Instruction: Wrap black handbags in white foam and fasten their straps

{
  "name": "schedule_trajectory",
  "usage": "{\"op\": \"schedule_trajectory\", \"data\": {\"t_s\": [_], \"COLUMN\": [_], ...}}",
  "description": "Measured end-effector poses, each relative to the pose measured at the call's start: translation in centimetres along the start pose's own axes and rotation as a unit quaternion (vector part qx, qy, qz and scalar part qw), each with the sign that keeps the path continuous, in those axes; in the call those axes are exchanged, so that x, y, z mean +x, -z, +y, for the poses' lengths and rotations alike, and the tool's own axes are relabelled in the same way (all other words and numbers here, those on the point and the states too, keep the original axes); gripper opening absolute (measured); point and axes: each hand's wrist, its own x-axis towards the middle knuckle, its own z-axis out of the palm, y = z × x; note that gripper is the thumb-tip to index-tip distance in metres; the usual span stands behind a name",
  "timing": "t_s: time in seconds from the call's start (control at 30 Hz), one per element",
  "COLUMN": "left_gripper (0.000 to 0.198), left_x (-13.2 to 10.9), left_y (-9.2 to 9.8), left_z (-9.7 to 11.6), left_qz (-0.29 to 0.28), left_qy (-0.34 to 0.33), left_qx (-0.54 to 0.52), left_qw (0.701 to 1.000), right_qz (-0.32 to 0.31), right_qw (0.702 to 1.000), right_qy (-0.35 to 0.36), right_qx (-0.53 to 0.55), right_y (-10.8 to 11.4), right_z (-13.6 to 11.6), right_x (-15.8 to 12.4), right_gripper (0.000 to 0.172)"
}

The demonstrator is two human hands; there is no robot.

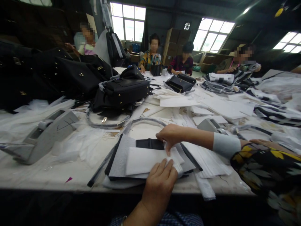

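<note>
- Near the bench's (pixel 56 177) front edge, paper (pixel 141 160) is being touched by left hand (pixel 160 182) and right hand (pixel 173 135).
- Whether either grip is being closed cannot be told.
- Light, creasable stock is being presumed, best held by corners.

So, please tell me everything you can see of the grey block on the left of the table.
The grey block looks hard and smooth, perhaps a tape dispenser. Its side carries a dark drawn mark; its top has recesses. It appears slanted in this view, on the white table, with crumpled translucent film close around it. Nobody is touching it.
</note>
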Motion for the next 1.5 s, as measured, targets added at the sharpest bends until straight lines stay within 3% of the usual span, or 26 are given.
{"op": "schedule_trajectory", "data": {"t_s": [0.1,0.23,0.4,0.53,0.7,0.87,0.93,1.0,1.13,1.3,1.43,1.5], "left_gripper": [0.038,0.038,0.031,0.033,0.036,0.028,0.026,0.023,0.016,0.017,0.018,0.019], "left_x": [0.0,-0.1,-0.3,-0.4,-0.6,-0.6,-0.7,-0.7,-0.8,-0.9,-0.6,-0.1], "left_y": [-0.2,-0.4,-0.5,-1.0,-1.7,-0.9,-0.7,-0.7,-0.8,-0.6,-0.1,0.5], "left_z": [0.0,-0.1,-0.3,-0.4,-0.5,-0.4,-0.4,-0.4,-0.6,-0.7,-0.5,-0.4], "left_qz": [0.015,0.025,0.015,0.035,0.082,0.021,0.006,0.0,-0.013,-0.019,-0.025,-0.053], "left_qy": [-0.001,-0.003,-0.01,-0.017,-0.017,-0.02,-0.01,-0.005,-0.019,-0.025,-0.031,-0.037], "left_qx": [0.006,0.004,0.011,0.015,0.016,0.019,0.017,0.018,0.024,0.025,0.023,0.024], "left_qw": [1.0,1.0,1.0,0.999,0.996,0.999,1.0,1.0,0.999,0.999,0.999,0.998], "right_qz": [-0.019,-0.079,-0.112,-0.055,0.086,0.099,0.097,0.103,0.174,0.276,0.281,0.28], "right_qw": [0.996,0.969,0.945,0.945,0.954,0.964,0.964,0.96,0.946,0.921,0.933,0.935], "right_qy": [-0.024,-0.022,-0.022,-0.054,-0.115,-0.092,-0.083,-0.079,-0.085,-0.094,-0.049,-0.051], "right_qx": [0.085,0.233,0.306,0.319,0.264,0.228,0.234,0.248,0.259,0.257,0.219,0.211], "right_y": [-0.9,-2.0,-2.9,-2.7,-2.0,-3.9,-4.8,-5.2,-4.7,-6.0,-9.0,-9.9], "right_z": [1.6,3.5,5.2,5.6,3.6,0.7,0.4,0.6,0.6,-2.8,-5.8,-6.3], "right_x": [0.9,2.3,3.6,3.3,0.8,-1.5,-1.5,-1.1,-1.6,-5.2,-6.8,-6.8], "right_gripper": [0.071,0.075,0.061,0.041,0.032,0.067,0.073,0.066,0.033,0.039,0.048,0.048]}}
